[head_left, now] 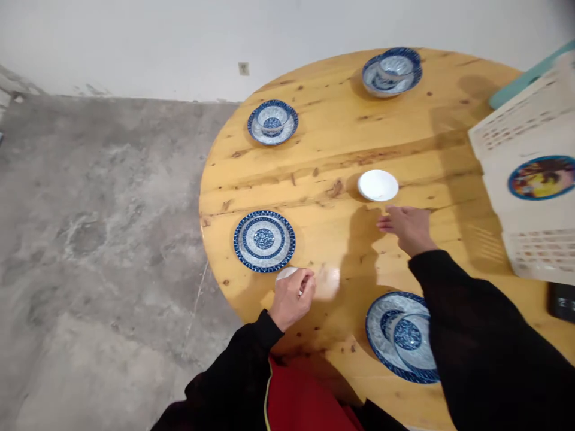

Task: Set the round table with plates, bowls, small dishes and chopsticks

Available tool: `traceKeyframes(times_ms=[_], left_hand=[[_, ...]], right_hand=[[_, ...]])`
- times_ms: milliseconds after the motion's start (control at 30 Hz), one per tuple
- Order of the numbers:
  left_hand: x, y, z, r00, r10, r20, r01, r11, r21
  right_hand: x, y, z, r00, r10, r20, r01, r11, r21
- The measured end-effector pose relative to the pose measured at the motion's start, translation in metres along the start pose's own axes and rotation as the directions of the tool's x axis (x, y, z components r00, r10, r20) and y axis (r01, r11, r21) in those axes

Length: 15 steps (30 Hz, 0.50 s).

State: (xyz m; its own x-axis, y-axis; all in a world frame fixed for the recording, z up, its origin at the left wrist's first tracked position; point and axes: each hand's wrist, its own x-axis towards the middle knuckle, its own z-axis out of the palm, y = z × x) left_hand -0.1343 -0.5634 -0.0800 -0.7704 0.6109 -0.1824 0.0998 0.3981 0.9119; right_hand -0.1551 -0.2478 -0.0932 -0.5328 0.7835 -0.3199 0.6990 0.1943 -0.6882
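White bowl [378, 185]: one, on the wooden counter [323, 224], just beyond the right hand [408, 229], which is empty, fingers loosely extended. White dish [284, 273]: one, mostly hidden, grasped by the left hand [291, 299]. Patterned plate [264, 240]: one, blue and white, just beyond the left hand. Basket [530, 209]: one, pale, to the right of the right hand, well apart.

No lettering is legible; the blue-rimmed oval picture label [542, 178] on the white perforated plastic crate [530, 218] cannot be read.
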Motion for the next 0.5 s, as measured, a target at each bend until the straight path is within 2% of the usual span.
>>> traceKeyframes(times_ms=[67, 133, 300, 400, 500], left_hand=[[0.002, -0.006, -0.006, 0.999, 0.015, 0.030, -0.015, 1.000, 0.014], [0.002, -0.011, -0.011, 0.997, 0.034, 0.064, -0.037, 0.999, 0.035], [-0.012, -0.021, -0.028, 0.994, 0.061, 0.094, -0.064, 0.997, 0.033], [-0.028, -0.026, -0.043, 0.996, 0.072, 0.047, -0.074, 0.997, 0.034], [-0.048, -0.034, -0.059, 0.995, 0.097, -0.028, -0.094, 0.992, 0.084]], right_hand=[[-0.028, 0.001, -0.005, 0.992, 0.129, -0.011, -0.127, 0.983, 0.130], [-0.057, 0.001, -0.010, 0.987, 0.161, -0.004, -0.156, 0.962, 0.226], [-0.124, -0.003, -0.010, 0.990, 0.103, 0.095, -0.129, 0.936, 0.329], [-0.160, -0.003, 0.004, 0.986, 0.068, 0.155, -0.121, 0.923, 0.365], [-0.201, 0.005, 0.023, 0.968, -0.035, 0.249, -0.065, 0.922, 0.382]])
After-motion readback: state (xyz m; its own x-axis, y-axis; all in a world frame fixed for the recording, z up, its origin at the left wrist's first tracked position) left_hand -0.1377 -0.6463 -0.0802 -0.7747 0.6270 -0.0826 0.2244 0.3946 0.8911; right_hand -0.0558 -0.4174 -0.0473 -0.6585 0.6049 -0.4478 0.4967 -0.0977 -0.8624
